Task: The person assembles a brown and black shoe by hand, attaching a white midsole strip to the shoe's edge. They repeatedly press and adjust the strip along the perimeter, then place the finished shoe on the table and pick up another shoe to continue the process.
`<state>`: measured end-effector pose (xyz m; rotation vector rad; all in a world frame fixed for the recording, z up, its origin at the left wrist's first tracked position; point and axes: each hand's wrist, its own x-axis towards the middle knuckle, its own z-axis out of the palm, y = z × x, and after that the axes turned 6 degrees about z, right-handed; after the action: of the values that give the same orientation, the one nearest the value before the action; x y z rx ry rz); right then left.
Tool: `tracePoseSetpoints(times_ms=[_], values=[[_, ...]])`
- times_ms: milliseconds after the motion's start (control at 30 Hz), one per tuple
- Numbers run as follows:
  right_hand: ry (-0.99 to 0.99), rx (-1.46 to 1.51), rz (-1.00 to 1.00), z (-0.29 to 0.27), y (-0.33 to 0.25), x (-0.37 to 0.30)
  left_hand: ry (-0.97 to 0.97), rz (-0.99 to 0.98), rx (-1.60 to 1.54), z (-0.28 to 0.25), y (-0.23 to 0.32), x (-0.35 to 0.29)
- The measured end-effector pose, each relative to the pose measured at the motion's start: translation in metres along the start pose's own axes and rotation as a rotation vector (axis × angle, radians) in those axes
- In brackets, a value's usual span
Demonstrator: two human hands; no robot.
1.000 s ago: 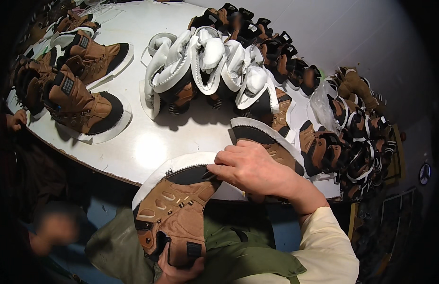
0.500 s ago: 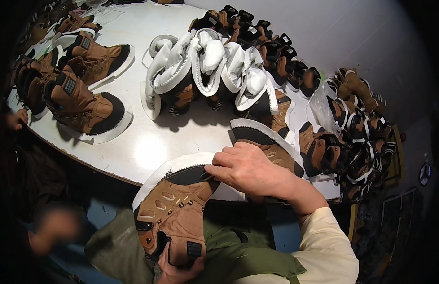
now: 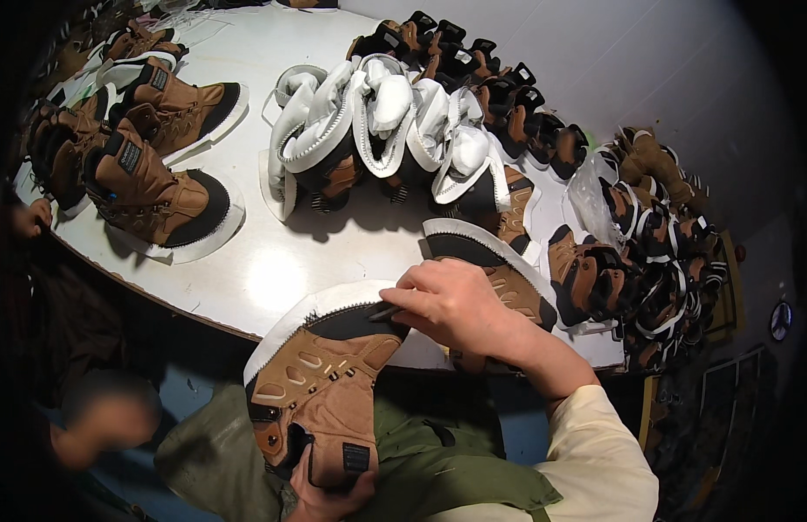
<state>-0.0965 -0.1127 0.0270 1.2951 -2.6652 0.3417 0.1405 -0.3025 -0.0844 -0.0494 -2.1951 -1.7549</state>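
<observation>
A brown boot upper (image 3: 321, 391) with a black toe and a wide white edging strip (image 3: 282, 339) lies tilted over my lap, against the table's front edge. My left hand (image 3: 330, 496) is closed around its padded collar and tongue at the bottom. Over the black toe, close to the white stitched edge, my right hand (image 3: 447, 300) is closed in a pinch. Something thin and dark shows under its fingertips, but the fingers hide most of it. Just beyond that hand, another brown boot upper (image 3: 516, 291) with a white edge rests on the table.
The white table (image 3: 221, 291) carries several brown boots (image 3: 151, 196) at left and a row of uppers stuffed with white padding (image 3: 390, 104). More uppers (image 3: 660, 226) are piled at right beside a clear plastic bag (image 3: 590, 196). Another person's hand (image 3: 38, 217) is at the left edge.
My right hand has shifted slightly to the right along the toe, its fingers still pinched. The left hand and the boot upper stay almost in place.
</observation>
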Motion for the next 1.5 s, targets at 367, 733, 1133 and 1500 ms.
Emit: tracePoseSetpoints(times_ms=[367, 733, 1133, 1500], values=[[0.07, 0.098, 0.161, -0.002, 0.007, -0.012, 0.021, 0.066, 0.032, 0.002, -0.001, 0.001], [0.112, 0.133, 0.12, 0.003, 0.011, -0.02, -0.01, 0.041, 0.077, 0.002, 0.0, 0.0], [0.021, 0.824, 0.777, 0.032, 0.013, -0.03, -0.011, 0.093, 0.1, 0.0, -0.001, -0.004], [0.043, 0.869, 0.785, 0.034, 0.01, -0.027, 0.001, 0.124, 0.099, -0.004, -0.004, -0.005]])
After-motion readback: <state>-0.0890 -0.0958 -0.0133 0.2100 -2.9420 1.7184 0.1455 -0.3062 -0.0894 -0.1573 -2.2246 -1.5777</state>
